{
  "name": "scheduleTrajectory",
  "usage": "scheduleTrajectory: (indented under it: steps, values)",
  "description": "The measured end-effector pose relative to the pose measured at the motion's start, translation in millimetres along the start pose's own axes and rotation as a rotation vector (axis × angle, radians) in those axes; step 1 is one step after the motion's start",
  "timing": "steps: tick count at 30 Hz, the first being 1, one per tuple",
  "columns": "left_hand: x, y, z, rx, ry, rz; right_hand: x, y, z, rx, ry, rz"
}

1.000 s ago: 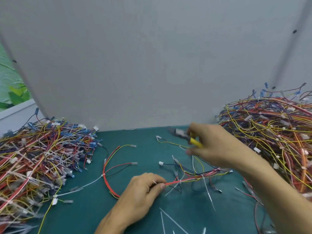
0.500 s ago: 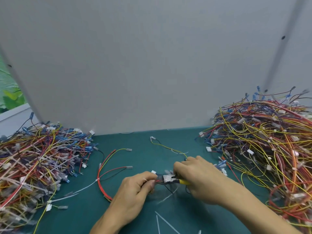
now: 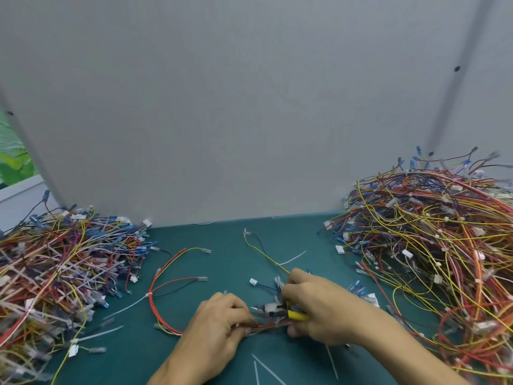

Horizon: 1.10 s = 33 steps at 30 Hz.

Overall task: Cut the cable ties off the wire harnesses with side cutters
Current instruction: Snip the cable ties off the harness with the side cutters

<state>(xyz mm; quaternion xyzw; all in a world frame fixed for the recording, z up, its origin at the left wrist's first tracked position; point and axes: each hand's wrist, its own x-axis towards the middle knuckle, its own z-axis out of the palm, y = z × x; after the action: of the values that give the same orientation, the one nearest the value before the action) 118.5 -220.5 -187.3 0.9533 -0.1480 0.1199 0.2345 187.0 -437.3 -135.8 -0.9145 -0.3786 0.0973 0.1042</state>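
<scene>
Harness (image 3: 268,325) pinched in L hand (image 3: 219,325), cutters (image 3: 297,315) in R hand (image 3: 322,309) just above

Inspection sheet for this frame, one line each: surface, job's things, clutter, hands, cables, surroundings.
Surface: teal mat, wires strewn over it.
Job's things: side cutters, yellow handles, nose at the harness held between both hands; tie blurred.
Clutter: cut tie strips lying loose on the mat.
Grippers: left hand pinches the harness; right hand grips the side cutters.
Cables: left pile and right pile of tangled harnesses flank the work.
Surroundings: grey partition behind; green foliage at far left.
</scene>
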Motion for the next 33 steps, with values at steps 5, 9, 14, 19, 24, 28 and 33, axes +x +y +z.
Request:
scheduleTrajectory:
  steps: [5,9,14,19,24,28,33]
  values:
    - [-1,2,-1,-0.004,0.041,0.001,-13,-11,-15,0.186,0.282,-0.106]
    - [-2,5,-4,0.001,0.070,-0.002,-26,-20,-24,0.383,0.418,-0.167]
    - [-5,10,-16,-0.063,0.060,-0.017,-35,-11,-37,0.783,0.639,0.013]
    - [-10,18,-31,-0.205,0.085,0.034,-41,24,-46,0.991,0.752,0.307]
    - [0,37,-23,-0.083,0.206,0.160,-52,35,-33,0.623,0.387,0.437]
    - [0,43,0,0.032,0.085,0.236,-56,32,-22,0.418,0.304,0.424]
    - [-4,43,6,0.069,0.010,0.203,-60,35,-23,0.229,0.326,0.446]
